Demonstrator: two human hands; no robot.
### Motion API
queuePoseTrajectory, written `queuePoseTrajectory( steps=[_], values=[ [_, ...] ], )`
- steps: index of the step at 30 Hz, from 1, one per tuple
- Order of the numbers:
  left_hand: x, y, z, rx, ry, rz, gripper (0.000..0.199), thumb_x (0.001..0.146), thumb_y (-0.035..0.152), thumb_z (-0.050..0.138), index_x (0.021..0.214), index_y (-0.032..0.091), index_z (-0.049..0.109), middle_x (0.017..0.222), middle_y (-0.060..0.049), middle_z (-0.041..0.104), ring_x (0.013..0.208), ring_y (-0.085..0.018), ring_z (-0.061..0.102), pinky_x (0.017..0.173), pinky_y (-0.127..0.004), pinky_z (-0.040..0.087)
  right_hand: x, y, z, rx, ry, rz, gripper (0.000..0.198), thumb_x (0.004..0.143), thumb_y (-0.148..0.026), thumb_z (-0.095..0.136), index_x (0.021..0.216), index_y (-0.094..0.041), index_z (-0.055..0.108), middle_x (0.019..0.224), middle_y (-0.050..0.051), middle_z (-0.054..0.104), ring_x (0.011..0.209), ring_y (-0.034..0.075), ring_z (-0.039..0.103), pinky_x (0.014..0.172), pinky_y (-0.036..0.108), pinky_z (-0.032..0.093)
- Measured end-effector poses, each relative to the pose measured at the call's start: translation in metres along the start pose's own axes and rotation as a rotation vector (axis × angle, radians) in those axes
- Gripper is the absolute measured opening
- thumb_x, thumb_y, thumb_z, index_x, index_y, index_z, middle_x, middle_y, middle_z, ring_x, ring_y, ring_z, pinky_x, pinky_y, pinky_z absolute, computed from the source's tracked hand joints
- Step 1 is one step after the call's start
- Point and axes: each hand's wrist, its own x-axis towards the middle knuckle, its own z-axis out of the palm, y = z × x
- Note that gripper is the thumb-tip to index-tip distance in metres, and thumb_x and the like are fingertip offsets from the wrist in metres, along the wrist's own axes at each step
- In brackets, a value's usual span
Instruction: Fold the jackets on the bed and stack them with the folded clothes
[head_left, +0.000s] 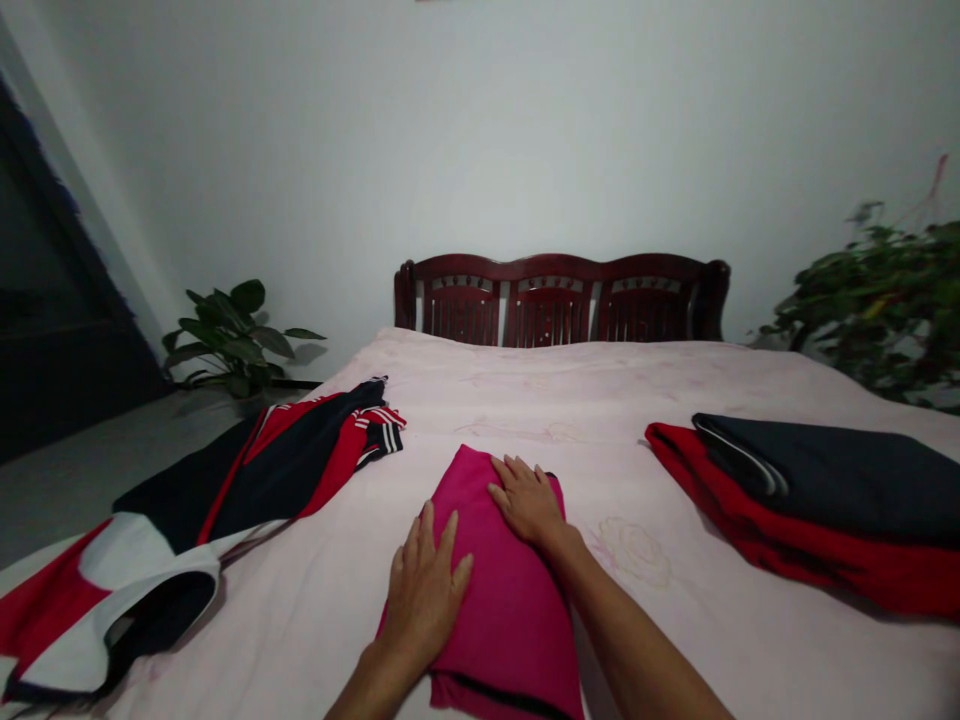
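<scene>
A folded pink garment point(506, 590) lies in front of me on the pale pink bedsheet point(315, 620); its exact kind does not show. A dark edge runs along its near end. On its left side rests my left hand point(427, 580), palm down with the fingers spread. My right hand point(525, 495) lies flat near its far right edge, fingers stretched out. Neither hand grips the cloth.
To the left a navy, red and white jacket point(262, 470) is spread over the bed. Folded red point(810, 550) and dark navy clothes point(847, 475) are stacked at right. Beyond are a wooden headboard point(551, 300), a left potted plant point(232, 340) and right leafy plant point(885, 310).
</scene>
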Motion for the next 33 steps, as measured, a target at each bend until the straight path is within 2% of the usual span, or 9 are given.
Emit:
queuePoseTrajectory(
  steps=[3, 7, 10, 12, 15, 17, 19, 27, 33],
  values=[
    [0.001, -0.006, 0.005, -0.034, 0.023, -0.011, 0.062, 0.095, 0.047, 0.039, 0.152, 0.026, 0.032, 0.164, -0.013, 0.013, 0.149, -0.031, 0.019, 0.115, -0.050, 0.025, 0.003, 0.011, 0.002, 0.063, 0.056, 0.109, 0.060, 0.094, -0.051, 0.042, 0.145, -0.020, 0.043, 0.154, 0.012, 0.039, 0.147, 0.026, 0.023, 0.119, 0.049, 0.005],
    [0.004, -0.014, 0.010, -0.081, 0.034, -0.024, 0.062, 0.096, 0.047, 0.036, 0.153, 0.023, 0.031, 0.163, -0.016, 0.019, 0.148, -0.030, 0.024, 0.116, -0.047, 0.026, -0.014, 0.028, 0.003, 0.445, 0.274, 0.361, 0.074, 0.082, -0.050, 0.057, 0.144, -0.011, 0.043, 0.157, 0.017, 0.031, 0.149, 0.030, 0.017, 0.121, 0.046, 0.007],
    [0.006, -0.018, 0.013, -0.105, 0.047, -0.028, 0.061, 0.096, 0.045, 0.035, 0.153, 0.022, 0.032, 0.162, -0.016, 0.023, 0.147, -0.029, 0.026, 0.116, -0.044, 0.027, -0.044, 0.030, 0.002, 0.613, 0.347, 0.481, 0.086, 0.082, -0.056, 0.054, 0.150, -0.009, 0.029, 0.156, 0.020, 0.031, 0.145, 0.030, 0.029, 0.119, 0.045, 0.024],
    [0.007, -0.020, 0.014, -0.129, 0.053, -0.034, 0.060, 0.096, 0.044, 0.035, 0.152, 0.021, 0.033, 0.161, -0.017, 0.026, 0.146, -0.029, 0.028, 0.115, -0.043, 0.029, -0.067, 0.023, -0.001, 0.923, 0.361, 0.537, 0.088, 0.080, -0.057, 0.061, 0.149, -0.013, 0.029, 0.151, 0.018, 0.042, 0.138, 0.029, 0.042, 0.113, 0.044, 0.036],
    [0.009, -0.024, 0.013, -0.207, 0.057, -0.046, 0.059, 0.096, 0.043, 0.034, 0.151, 0.022, 0.035, 0.159, -0.017, 0.029, 0.144, -0.030, 0.033, 0.115, -0.045, 0.029, -0.094, 0.007, -0.008, 1.562, 0.073, 0.568, 0.072, 0.076, -0.045, 0.072, 0.136, -0.014, 0.047, 0.130, 0.017, 0.063, 0.122, 0.030, 0.059, 0.105, 0.047, 0.046],
    [0.010, -0.028, 0.012, -0.298, 0.063, -0.053, 0.058, 0.096, 0.042, 0.035, 0.150, 0.023, 0.037, 0.157, -0.014, 0.034, 0.143, -0.028, 0.035, 0.116, -0.044, 0.029, -0.103, -0.002, -0.013, 1.826, -0.215, 0.608, 0.056, 0.080, -0.038, 0.070, 0.126, -0.009, 0.054, 0.115, 0.019, 0.070, 0.111, 0.030, 0.066, 0.101, 0.048, 0.049],
    [0.011, -0.033, 0.010, -0.418, 0.068, -0.058, 0.056, 0.096, 0.042, 0.035, 0.148, 0.022, 0.040, 0.155, -0.011, 0.039, 0.143, -0.026, 0.036, 0.117, -0.042, 0.028, -0.104, -0.006, -0.016, 1.984, -0.346, 0.667, 0.047, 0.083, -0.032, 0.066, 0.121, -0.006, 0.056, 0.106, 0.018, 0.073, 0.103, 0.027, 0.069, 0.099, 0.046, 0.050],
    [0.018, -0.053, 0.002, -0.860, 0.127, -0.119, 0.050, 0.087, 0.044, 0.052, 0.131, 0.022, 0.060, 0.142, -0.006, 0.057, 0.135, -0.025, 0.048, 0.119, -0.042, 0.028, -0.097, -0.019, -0.003, 2.084, -0.293, 0.814, 0.039, 0.069, -0.016, 0.057, 0.107, -0.008, 0.061, 0.083, 0.010, 0.076, 0.080, 0.021, 0.073, 0.091, 0.039, 0.054],
    [0.023, -0.077, 0.003, -1.347, 0.242, -0.371, 0.045, 0.077, 0.042, 0.064, 0.117, 0.019, 0.062, 0.110, -0.008, 0.074, 0.102, -0.026, 0.071, 0.103, -0.048, 0.049, -0.102, -0.015, -0.025, 2.136, -0.200, 0.802, 0.037, 0.065, -0.011, 0.054, 0.101, -0.010, 0.060, 0.081, 0.009, 0.076, 0.075, 0.022, 0.073, 0.085, 0.039, 0.056]
  ],
)
